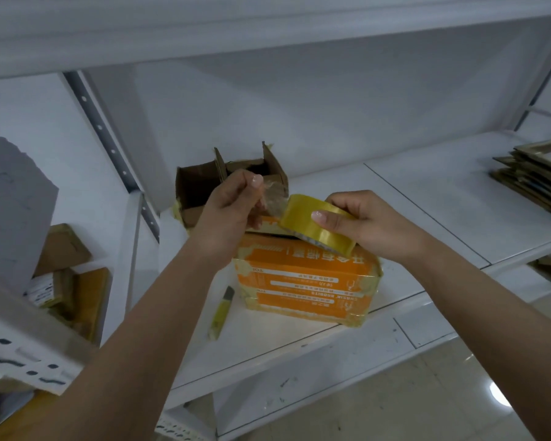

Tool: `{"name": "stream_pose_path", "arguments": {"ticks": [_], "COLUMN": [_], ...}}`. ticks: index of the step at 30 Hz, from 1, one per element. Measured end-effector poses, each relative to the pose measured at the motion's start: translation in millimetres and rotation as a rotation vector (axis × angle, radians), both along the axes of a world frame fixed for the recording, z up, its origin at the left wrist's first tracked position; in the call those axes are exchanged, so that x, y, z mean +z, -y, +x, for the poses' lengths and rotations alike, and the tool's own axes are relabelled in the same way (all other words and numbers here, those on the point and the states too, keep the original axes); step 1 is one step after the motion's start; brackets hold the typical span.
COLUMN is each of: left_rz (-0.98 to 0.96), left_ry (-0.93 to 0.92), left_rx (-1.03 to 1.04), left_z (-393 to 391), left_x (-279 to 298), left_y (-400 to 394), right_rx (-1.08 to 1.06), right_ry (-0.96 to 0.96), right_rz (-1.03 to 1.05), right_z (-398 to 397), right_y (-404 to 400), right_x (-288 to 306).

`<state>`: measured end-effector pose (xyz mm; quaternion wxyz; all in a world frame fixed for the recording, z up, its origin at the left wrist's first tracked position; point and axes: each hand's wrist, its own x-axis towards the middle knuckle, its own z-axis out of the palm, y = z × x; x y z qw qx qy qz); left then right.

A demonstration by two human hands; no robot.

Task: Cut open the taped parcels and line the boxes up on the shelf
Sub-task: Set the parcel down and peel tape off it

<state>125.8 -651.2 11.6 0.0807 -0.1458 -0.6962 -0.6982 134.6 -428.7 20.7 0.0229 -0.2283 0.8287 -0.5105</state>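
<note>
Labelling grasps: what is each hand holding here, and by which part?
Right hand grips the tape roll around its outer rim. Left hand pinches the peeled free end of tape.

White metal shelving (427, 198) fills the view, with a white back panel (299, 106) behind it and an upper shelf (236, 30) overhead. A perforated grey upright (109, 135) stands at far left. A second perforated rail (19, 361) lies near left. Glossy tile floor (458, 402) at near right carries a bright light reflection (500, 394).
</note>
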Motion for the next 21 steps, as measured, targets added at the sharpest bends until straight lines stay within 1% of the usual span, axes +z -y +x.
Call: {"name": "stream_pose_path", "arguments": {"ticks": [3,5,6,7,11,15,18,21], "left_rz": [0.006,0.123,0.185,0.206,0.022,-0.205,-0.377,-0.471], "left_ry": [0.130,0.251,0.289,0.300,0.147,-0.061,-0.181,-0.179], "left_rx": [0.104,0.075,0.054,0.046,0.138,0.248,0.329,0.374], "left_z": [1,3,4,5,4,-2,-9,-13], "left_x": [-7,-9,-9,-9,-19,-20,-17,-24], "left_y": [2,2,2,2,-6,-7,3,3], "right_rx": [-0.018,0.006,0.017,0.024,0.046,0.150,0.170,0.123], "right_ry": [-0.003,0.001,0.008,0.015,0.055,0.161,0.155,0.110], "right_rz": [-0.015,-0.018,-0.016,-0.009,0.041,0.176,0.092,0.042], "right_z": [-4,-5,-6,-6,-7,-9,-10,-14], "right_y": [1,4,6,7,6,-2,-8,-3], "right_x": [5,7,8,8,8,16,31,42]}}
